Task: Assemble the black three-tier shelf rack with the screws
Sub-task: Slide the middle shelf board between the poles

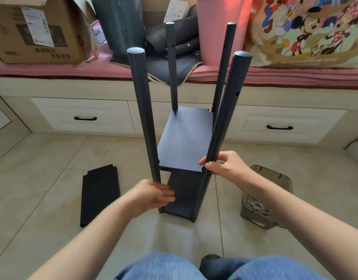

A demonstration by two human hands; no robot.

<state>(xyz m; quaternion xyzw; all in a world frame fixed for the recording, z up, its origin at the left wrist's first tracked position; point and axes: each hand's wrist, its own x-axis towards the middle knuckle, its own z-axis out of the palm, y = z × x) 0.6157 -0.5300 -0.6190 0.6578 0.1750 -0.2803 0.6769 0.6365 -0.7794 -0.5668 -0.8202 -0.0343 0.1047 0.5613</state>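
The black shelf rack (186, 138) stands upright on the tiled floor before me, with several round posts rising and two shelf boards fixed between them. My right hand (224, 164) grips the near right post (224, 118) at the level of the upper board. My left hand (153, 194), blurred, is beside the base of the near left post (145, 118), fingers extended over the lower board (184, 199). A third loose black shelf board (100, 194) lies flat on the floor to the left. Screws (256, 207) lie in a clear brown plastic box (269, 178) at the right.
A built-in bench with drawers (83, 116) runs across behind the rack, topped with a pink cushion (52, 70). On it sit a cardboard box (32, 31), dark mats (174, 49) and a cartoon-print bag (307, 31). My jeans-clad knees (164, 267) are at the bottom.
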